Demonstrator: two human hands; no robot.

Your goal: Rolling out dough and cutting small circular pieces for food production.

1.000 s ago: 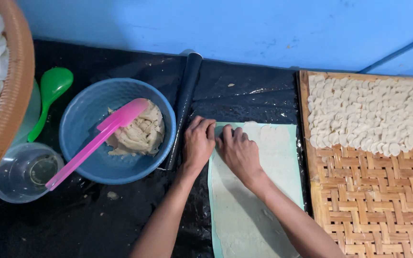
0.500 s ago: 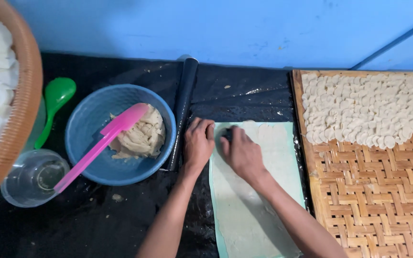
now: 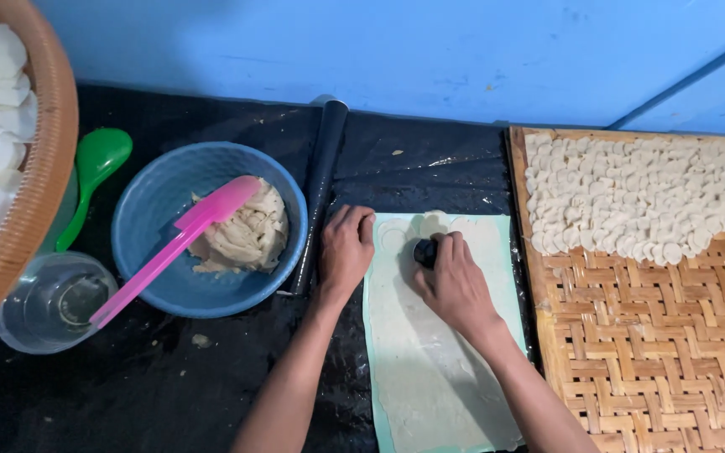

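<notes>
A thin pale sheet of rolled dough lies on a light green mat on the black-covered table. My right hand presses a small dark round cutter into the sheet's far end, where faint round cuts show. Beside it, my left hand lies flat, fingers together, on the sheet's far left corner and the black cover. A black rolling pin lies just left of my left hand.
A blue bowl with a dough lump and a pink spatula sits at left. Beyond it are a green spoon, a clear cup and a woven basket of white pieces. A woven bamboo tray at right holds several cut rounds.
My right hand has shifted slightly along the sheet's far end with the cutter, leaving round cuts. My left hand stays flat at the corner.
</notes>
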